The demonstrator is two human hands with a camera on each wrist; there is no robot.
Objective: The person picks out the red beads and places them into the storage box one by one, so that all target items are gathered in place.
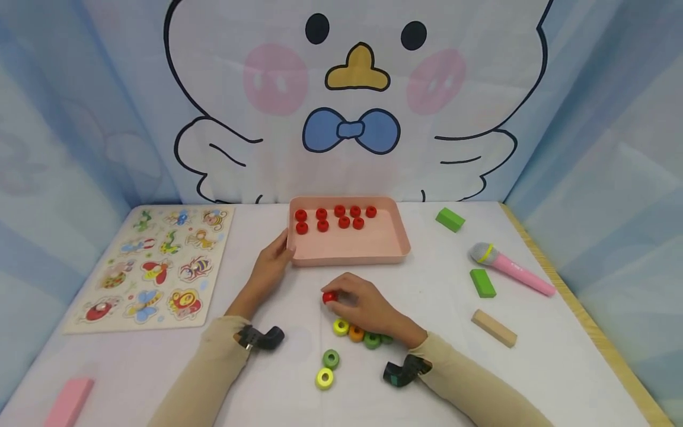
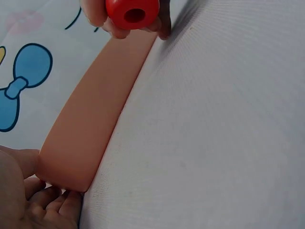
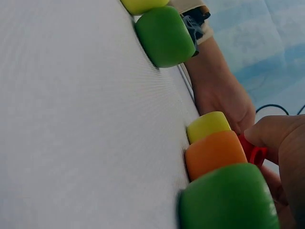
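My left hand (image 1: 270, 263) holds the near left corner of a pink tray (image 1: 352, 260). In the left wrist view the thumb is at the upper side of the tray wall (image 2: 90, 129), with the other fingers curled at its lower edge. Several red beads (image 1: 322, 225) stand in two rows inside the tray. My right hand (image 1: 368, 302) pinches another red bead (image 2: 133, 13), its hole visible, just in front of the tray. Beneath that hand a yellow bead (image 1: 341, 327), an orange bead (image 1: 356, 334) and green beads (image 1: 372, 340) form a row on the table.
Nearer me lie a green bead (image 1: 331, 359) and a yellow bead (image 1: 324, 379). An insect puzzle board (image 1: 155, 267) and a pink block (image 1: 69, 403) are at left. On the right are green blocks (image 1: 482, 283), a toy microphone (image 1: 514, 271) and a wooden block (image 1: 494, 328).
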